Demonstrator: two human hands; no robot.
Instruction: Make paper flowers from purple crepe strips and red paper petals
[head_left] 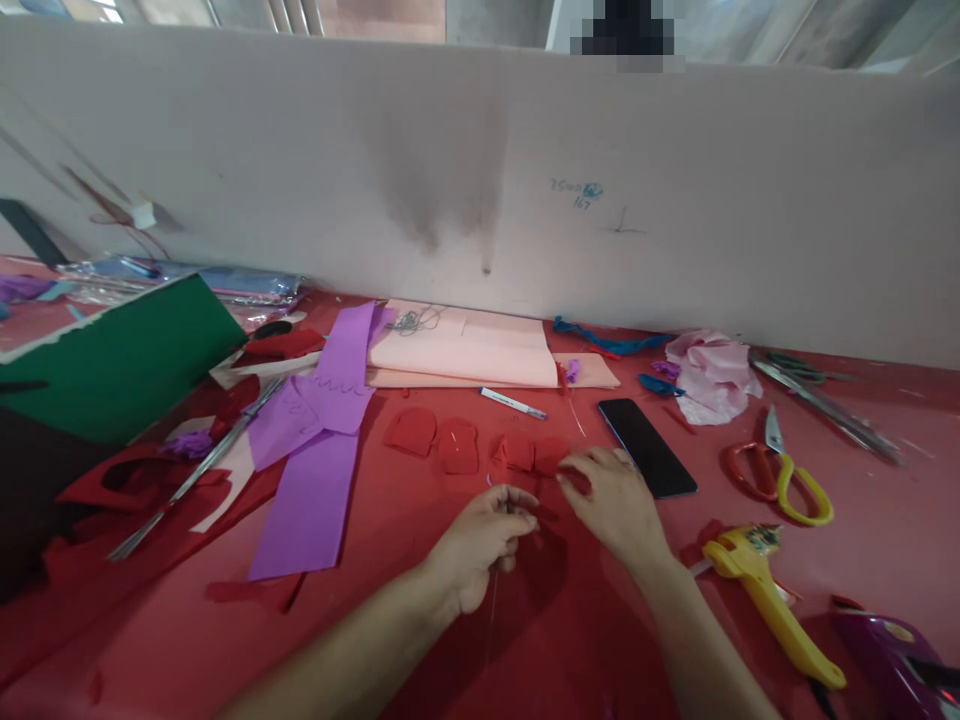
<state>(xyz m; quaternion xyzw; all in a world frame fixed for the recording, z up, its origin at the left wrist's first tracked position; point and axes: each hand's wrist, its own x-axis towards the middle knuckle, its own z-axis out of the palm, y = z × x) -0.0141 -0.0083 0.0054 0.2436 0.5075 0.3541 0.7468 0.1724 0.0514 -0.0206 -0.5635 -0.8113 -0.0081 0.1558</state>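
Note:
My left hand [487, 540] is closed in a pinch on a thin pale wire [493, 610], which hangs below the fingers. A small red bit [504, 465] shows just above these fingertips. My right hand [611, 500] has its fingers bent and apart, with the fingertips at the edge of a red crepe paper petal [551, 455]. Other rounded red petals lie in a row to the left: one beside it [515, 452], a squarer petal [458, 446] and a petal at the far end [412, 432].
Right of my hands lie a black phone [649, 447], scissors [780, 475], a yellow glue gun [772, 600] and a purple device [892, 640]. Behind are a marker [514, 402] and folded peach paper [465, 345]. Purple paper [307, 510], wire stems [195, 475] and a green sheet [127, 350] lie left.

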